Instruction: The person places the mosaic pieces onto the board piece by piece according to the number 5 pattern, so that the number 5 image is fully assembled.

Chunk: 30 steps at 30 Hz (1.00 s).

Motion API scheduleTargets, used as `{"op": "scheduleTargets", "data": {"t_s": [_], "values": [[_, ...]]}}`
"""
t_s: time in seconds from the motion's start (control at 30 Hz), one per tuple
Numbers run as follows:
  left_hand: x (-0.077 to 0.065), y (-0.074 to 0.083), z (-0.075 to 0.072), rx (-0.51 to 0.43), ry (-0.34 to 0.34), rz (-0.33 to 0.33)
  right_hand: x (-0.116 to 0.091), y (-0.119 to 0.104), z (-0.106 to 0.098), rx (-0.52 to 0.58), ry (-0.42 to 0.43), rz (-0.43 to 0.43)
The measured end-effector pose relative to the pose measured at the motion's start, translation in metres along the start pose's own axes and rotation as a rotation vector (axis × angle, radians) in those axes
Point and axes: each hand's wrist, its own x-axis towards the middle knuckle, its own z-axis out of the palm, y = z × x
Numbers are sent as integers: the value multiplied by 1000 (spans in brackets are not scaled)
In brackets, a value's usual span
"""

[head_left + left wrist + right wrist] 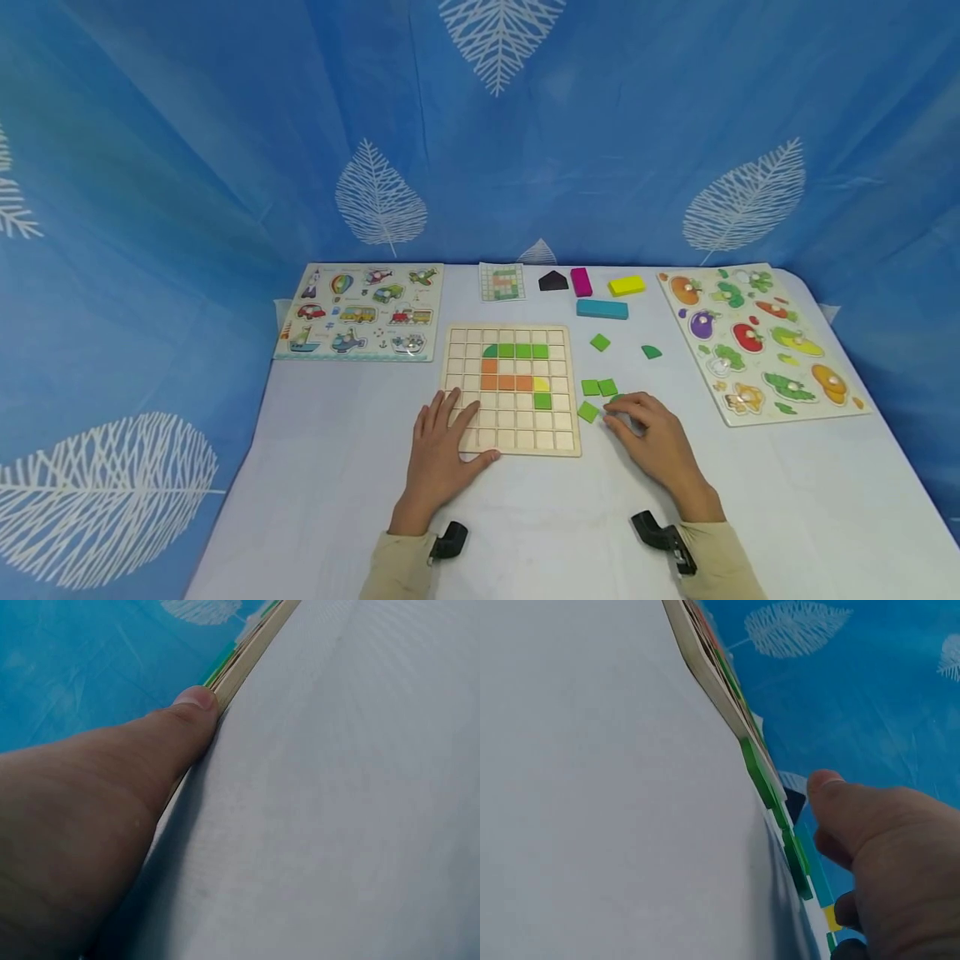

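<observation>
A light wooden grid board (525, 438) lies in front of me. In its cells sit a dark green quarter-round (491, 352), several green squares (522, 351), orange squares (506, 382) and a yellow quarter-round (540, 384). My left hand (441, 460) rests spread over the board's lower left, its thumb (196, 699) against the front edge. To the board's right, my right hand (662, 442) hovers over loose green squares (588, 412), thumb and index finger apart. Its fingertips partly cover a dark green piece (616, 398). Green pieces (759, 774) appear beyond the thumb in the right wrist view.
A printed pattern card (502, 282) lies behind the board, beside black (553, 282), magenta (581, 282), yellow (626, 286) and teal blocks (602, 310). A vehicle puzzle (360, 312) lies at left, a vegetable puzzle (765, 346) at right. Another dark green quarter-round (651, 352) lies nearer.
</observation>
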Motion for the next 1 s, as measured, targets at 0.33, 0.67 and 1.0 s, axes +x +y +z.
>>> {"op": "scheduleTargets", "data": {"t_s": [0.33,0.67,1.0], "values": [[0,-1,1,-18,1,4,-2,-6,10,-118,-93,-67],[-1,1,-2,-11,-25,-8,-2,-10,11,-118,-91,-13],[-1,1,-2,-12,-22,-10,6,-30,30,-22,-107,-192]]}}
